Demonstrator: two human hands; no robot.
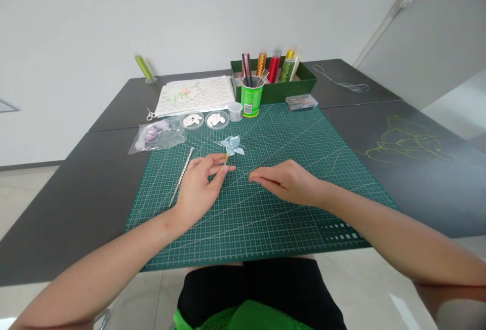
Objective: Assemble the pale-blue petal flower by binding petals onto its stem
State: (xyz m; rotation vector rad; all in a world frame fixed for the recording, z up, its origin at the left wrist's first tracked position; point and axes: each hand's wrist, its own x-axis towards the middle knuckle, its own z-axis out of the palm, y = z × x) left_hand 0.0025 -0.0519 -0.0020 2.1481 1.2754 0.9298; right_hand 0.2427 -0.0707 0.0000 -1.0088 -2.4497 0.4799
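A small pale blue flower (233, 145) stands above the mat, its short stem wrapped in yellow-green near the top. Thumb and fingers of my left hand (205, 180) pinch that stem. To the right of it, apart from the flower, my right hand (288, 182) is closed with its fingertips pressed together; whatever they hold is too small to make out. A thin yellow-green thread (334, 165) shows on the mat beyond my right wrist. Just left of my left hand lies a slim metal tool (181, 177). Both hands are over the green cutting mat (243, 234).
Farther back are two dishes of white pieces (193, 120), stacked round containers (235, 112), a green can (251, 98) with sticks, and a green box (277, 93) of thread spools. A plastic bag (159, 134) lies left; loose yellow-green threads (406, 140) lie right.
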